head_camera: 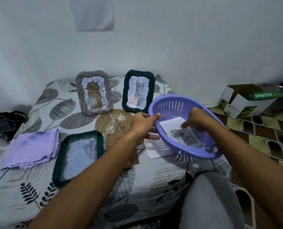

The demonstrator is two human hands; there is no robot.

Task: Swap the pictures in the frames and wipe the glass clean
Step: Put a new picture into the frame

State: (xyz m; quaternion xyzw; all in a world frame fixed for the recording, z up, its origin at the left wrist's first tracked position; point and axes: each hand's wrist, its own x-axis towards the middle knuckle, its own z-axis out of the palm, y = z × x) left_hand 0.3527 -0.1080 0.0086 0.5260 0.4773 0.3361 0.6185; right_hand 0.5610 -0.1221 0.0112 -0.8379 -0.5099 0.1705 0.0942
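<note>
My left hand grips the near-left rim of a purple plastic basket, tilted above the bed. Inside it lie loose pictures; the top one shows a grey rose. My right hand reaches into the basket, fingertips on the pictures; whether it pinches one is unclear. A dark green frame lies flat near me with nothing behind its glass. A grey frame with a plant picture and a dark green frame with a cat picture lean against the wall. A folded purple cloth lies at the left.
A white sheet and a brown backing board lie under the basket on the leaf-patterned bedsheet. White cardboard boxes stand on the floor at the right. A black bag sits at the far left. My grey-clad knee is near.
</note>
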